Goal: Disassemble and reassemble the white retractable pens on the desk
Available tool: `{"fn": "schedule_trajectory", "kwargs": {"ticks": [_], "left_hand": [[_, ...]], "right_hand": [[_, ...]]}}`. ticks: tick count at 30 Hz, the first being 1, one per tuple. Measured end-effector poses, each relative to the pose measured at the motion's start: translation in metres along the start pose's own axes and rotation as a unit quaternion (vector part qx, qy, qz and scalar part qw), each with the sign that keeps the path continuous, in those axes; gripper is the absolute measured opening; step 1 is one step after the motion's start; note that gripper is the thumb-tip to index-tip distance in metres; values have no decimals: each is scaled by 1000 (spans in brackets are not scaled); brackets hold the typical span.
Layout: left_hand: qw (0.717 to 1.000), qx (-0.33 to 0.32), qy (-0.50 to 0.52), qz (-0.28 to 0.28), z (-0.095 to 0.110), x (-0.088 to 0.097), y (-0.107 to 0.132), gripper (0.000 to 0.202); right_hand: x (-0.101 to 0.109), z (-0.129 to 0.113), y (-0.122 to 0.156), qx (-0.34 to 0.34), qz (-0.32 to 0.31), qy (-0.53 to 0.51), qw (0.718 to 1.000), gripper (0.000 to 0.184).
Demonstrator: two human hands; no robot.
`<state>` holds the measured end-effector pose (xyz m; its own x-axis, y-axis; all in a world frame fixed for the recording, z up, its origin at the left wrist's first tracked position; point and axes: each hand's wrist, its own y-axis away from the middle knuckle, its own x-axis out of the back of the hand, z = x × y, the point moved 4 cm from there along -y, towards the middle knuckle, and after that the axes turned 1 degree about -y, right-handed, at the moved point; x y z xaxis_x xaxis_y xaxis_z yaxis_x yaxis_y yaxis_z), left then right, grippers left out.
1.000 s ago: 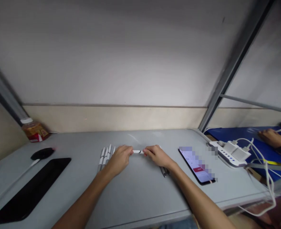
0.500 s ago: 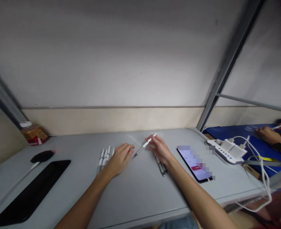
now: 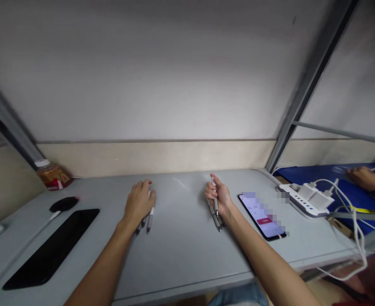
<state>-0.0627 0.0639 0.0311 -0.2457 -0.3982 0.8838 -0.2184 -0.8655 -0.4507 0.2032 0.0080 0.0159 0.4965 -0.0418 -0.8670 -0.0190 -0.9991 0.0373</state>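
Observation:
My right hand point(image 3: 218, 196) is closed around a grey-and-white pen point(image 3: 215, 199), held nearly upright over a small group of pens point(image 3: 218, 222) lying on the grey table point(image 3: 181, 242). My left hand point(image 3: 139, 201) lies palm down on a second row of pens point(image 3: 146, 222); its fingers rest flat over them and only the pen tips show below the hand. The two hands are well apart.
A phone point(image 3: 262, 216) with a lit screen lies right of my right hand. A white power strip point(image 3: 305, 199) with chargers and cables sits further right. A black pad point(image 3: 52, 246), a black mouse point(image 3: 63, 204) and a jar point(image 3: 53, 174) are at left. Another person's hand point(image 3: 364, 176) shows at far right.
The hands held one pen together, then parted. My right hand carried the pen to the right pile. My left hand moved left onto the row of pens.

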Motion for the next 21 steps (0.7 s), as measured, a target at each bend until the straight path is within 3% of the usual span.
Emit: {"fn": "schedule_trajectory", "kwargs": {"ticks": [4, 11, 15, 21], "left_hand": [[998, 54, -26, -14, -14, 2, -2, 38], [991, 94, 76, -64, -29, -7, -6, 43], [990, 52, 88, -96, -28, -14, -6, 42], [989, -33, 120, -79, -21, -21, -5, 39]], "right_hand": [[-1, 2, 0, -13, -10, 10, 1000, 5], [-3, 2, 2, 6, -56, 47, 997, 15], [-4, 2, 3, -15, -47, 38, 998, 14], [-2, 2, 2, -34, -40, 21, 998, 12]]}}
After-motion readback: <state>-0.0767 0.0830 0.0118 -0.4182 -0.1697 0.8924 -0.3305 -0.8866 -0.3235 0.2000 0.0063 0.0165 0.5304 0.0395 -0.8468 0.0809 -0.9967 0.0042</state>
